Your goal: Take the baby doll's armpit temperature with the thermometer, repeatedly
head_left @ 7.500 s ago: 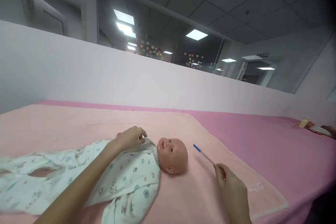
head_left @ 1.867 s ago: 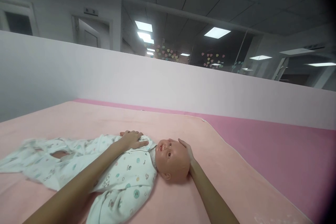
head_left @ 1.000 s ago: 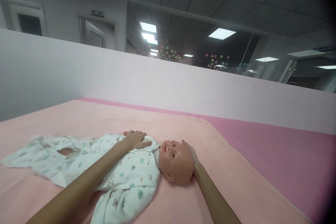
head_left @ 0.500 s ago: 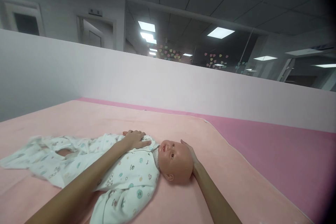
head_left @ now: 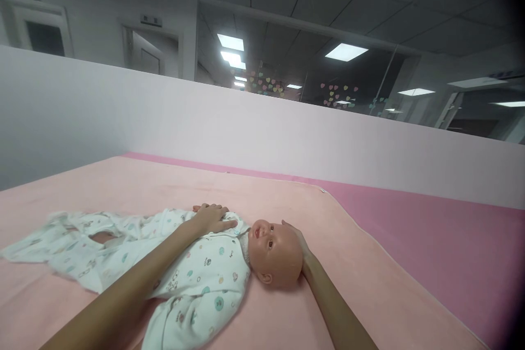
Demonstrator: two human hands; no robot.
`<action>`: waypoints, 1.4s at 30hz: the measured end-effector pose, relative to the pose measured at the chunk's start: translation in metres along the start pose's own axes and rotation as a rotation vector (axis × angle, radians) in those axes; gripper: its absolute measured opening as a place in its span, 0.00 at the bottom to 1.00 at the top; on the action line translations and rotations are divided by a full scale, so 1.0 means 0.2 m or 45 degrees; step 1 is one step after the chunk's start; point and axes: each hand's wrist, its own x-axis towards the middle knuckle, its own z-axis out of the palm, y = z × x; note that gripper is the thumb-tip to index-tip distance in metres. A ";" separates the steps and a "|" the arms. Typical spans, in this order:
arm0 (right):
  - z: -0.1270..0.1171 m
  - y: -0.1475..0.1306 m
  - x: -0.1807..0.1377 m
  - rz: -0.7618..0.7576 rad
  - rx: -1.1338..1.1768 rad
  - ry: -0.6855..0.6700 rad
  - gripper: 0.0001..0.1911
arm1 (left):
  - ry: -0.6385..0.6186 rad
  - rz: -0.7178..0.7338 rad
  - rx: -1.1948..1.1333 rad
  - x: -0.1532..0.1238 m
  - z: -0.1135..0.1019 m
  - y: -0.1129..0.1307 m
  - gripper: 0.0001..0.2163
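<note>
A baby doll [head_left: 275, 257] lies on its back on a peach blanket, its head to the right and its face turned up. It wears a white onesie [head_left: 205, 270] with small printed figures, spread loosely to the left. Across the doll's upper chest rests my left hand [head_left: 211, 219], thumb apart and fingers laid over the far side near the shoulder. Cupped against the crown of the head is my right hand [head_left: 301, 240]; most of its fingers are hidden behind the head. A gap in the onesie's lower part shows some of the doll's body.
The peach blanket [head_left: 361, 284] covers a pink padded surface [head_left: 451, 240], bare along the right. A white low wall [head_left: 254, 126] runs along the back. Beyond it are doors, ceiling lights and glass with heart stickers [head_left: 266, 85].
Both hands stay where they were on the doll. The whole view has shifted very slightly.
</note>
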 end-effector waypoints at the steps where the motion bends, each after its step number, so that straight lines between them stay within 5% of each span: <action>1: 0.00 0.00 0.00 0.002 0.005 -0.005 0.33 | -0.003 0.000 -0.003 0.00 0.00 0.00 0.31; 7: -0.02 -0.01 0.02 -0.092 0.078 -0.010 0.29 | -0.005 -0.014 -0.018 0.01 0.01 -0.01 0.30; 13: -0.01 -0.02 0.01 0.059 -0.062 0.014 0.33 | -0.006 -0.009 -0.003 0.01 0.01 -0.01 0.31; 42: -0.02 -0.02 0.01 0.022 -0.063 0.010 0.30 | 0.001 -0.012 -0.012 0.01 0.00 0.00 0.30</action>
